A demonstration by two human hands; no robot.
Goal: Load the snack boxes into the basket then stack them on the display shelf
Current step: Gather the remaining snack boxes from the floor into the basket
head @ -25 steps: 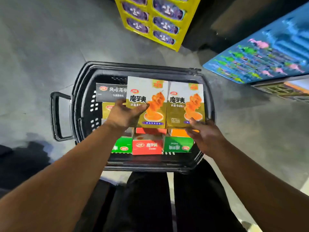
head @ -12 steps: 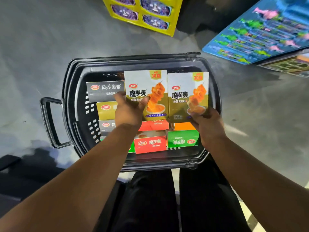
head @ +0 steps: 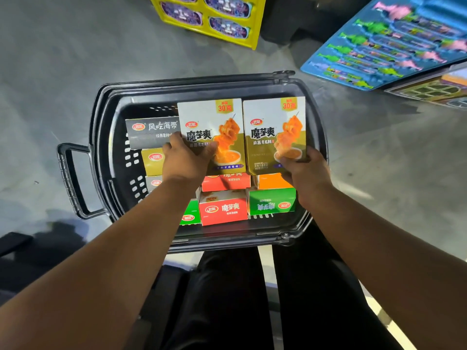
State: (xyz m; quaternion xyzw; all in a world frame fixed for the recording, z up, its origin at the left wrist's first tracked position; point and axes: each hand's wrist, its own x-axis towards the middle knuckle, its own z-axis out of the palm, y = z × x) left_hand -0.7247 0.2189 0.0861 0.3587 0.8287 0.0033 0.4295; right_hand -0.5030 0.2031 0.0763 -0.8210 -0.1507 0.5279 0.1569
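Observation:
A black plastic basket (head: 106, 137) stands on the floor in front of me, filled with snack boxes. My left hand (head: 185, 161) grips the lower left corner of a white-and-gold snack box (head: 214, 122), thumb across its face. My right hand (head: 304, 169) grips the bottom edge of a second white-and-gold snack box (head: 271, 122) beside it. Both boxes face up, side by side, above the packed boxes. Below them lie a red box (head: 223, 208), a green box (head: 271, 203), an orange box (head: 271, 181), a grey box (head: 151, 132) and a gold box (head: 153, 162).
The basket's side handle (head: 69, 178) sticks out to the left. A yellow display carton (head: 214, 18) stands on the grey floor beyond the basket. A blue printed carton (head: 394, 46) lies at the upper right. My dark trouser legs (head: 227, 299) are just behind the basket.
Both hands have closed on the two white-and-gold boxes; the right hand went from touching its box's lower edge to gripping it. The boxes now sit slightly higher over the basket.

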